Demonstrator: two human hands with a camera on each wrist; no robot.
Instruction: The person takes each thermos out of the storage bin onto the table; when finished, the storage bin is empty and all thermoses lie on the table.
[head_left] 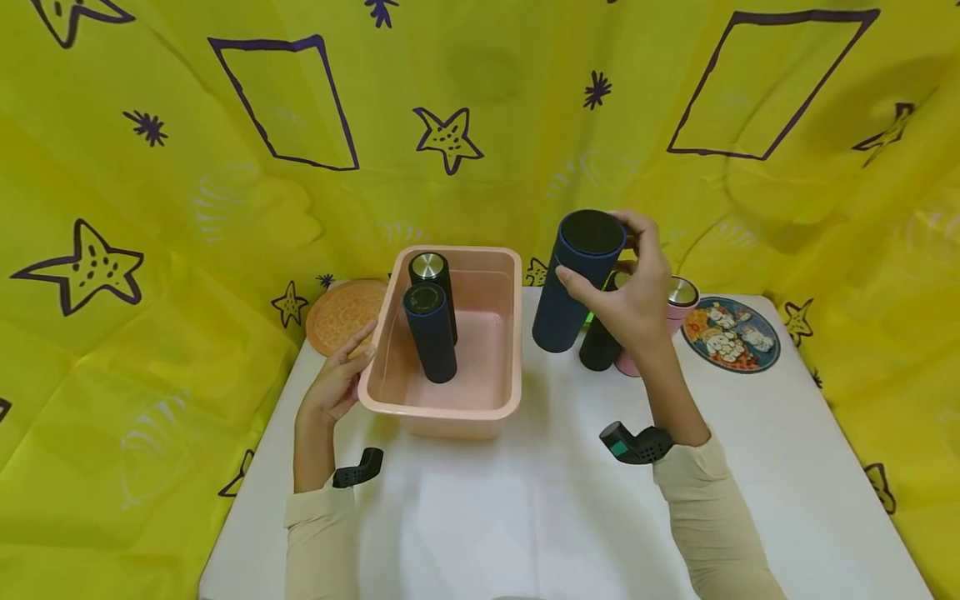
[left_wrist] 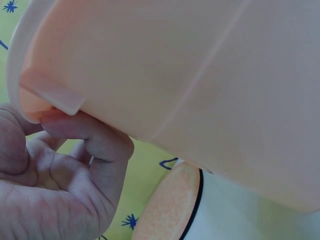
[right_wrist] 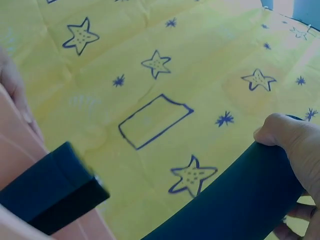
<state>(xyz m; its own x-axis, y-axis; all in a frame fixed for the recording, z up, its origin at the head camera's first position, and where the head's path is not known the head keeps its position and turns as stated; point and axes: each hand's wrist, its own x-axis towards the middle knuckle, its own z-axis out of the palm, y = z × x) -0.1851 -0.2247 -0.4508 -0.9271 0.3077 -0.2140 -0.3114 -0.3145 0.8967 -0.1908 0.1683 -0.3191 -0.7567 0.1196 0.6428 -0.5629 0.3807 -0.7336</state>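
Note:
My left hand (head_left: 337,385) grips the left rim of a peach-coloured plastic basin (head_left: 483,354), its fingers curled under the lip in the left wrist view. Two bottles stand inside the basin: a dark blue one (head_left: 431,342) in front and a black one with a silver-topped lid (head_left: 442,279) behind it. To the right of the basin, my right hand (head_left: 636,304) holds a large dark blue cylindrical bottle (head_left: 557,310) near its top, thumb at the front. In the right wrist view this bottle (right_wrist: 235,200) is slanted. Its other side is hidden.
Behind the right hand stand a black bottle (head_left: 597,346) and a pink one with a silver lid (head_left: 681,302), both partly hidden. A patterned round mat (head_left: 731,335) lies at the right, an orange round mat (head_left: 345,312) at the left. Yellow cloth (head_left: 510,108) surrounds the white table (head_left: 480,517).

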